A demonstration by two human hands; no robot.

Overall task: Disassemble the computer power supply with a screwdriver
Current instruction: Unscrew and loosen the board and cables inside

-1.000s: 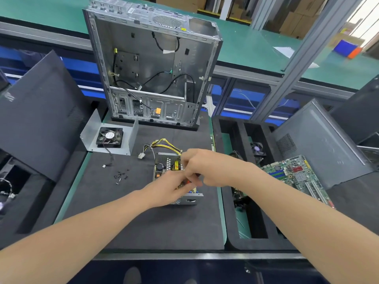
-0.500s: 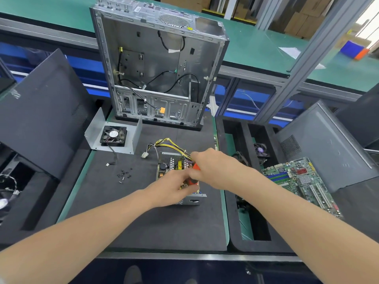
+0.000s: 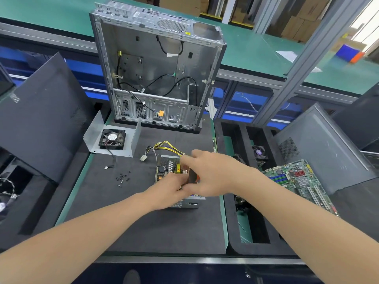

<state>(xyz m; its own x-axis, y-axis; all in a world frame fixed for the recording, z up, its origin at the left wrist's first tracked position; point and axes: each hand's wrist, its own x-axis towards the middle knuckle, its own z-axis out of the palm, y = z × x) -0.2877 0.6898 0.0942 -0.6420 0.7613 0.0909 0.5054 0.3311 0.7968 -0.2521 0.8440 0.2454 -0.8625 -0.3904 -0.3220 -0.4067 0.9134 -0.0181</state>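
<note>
On power supply [image 3: 166, 161], left hand [image 3: 166, 191] rests; right hand [image 3: 213, 175] grips screwdriver [image 3: 193, 176].

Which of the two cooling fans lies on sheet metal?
The black fan with the white hub sticker, on the bent grey panel at left; the purple-hubbed fan sits in the foam tray.

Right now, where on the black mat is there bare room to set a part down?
Widest bare patch: the near strip of the mat, between the power supply and the front edge. A smaller patch lies left, nearer than the loose screws. Crowded: around the fan bracket, cable bundle and power supply.
</note>
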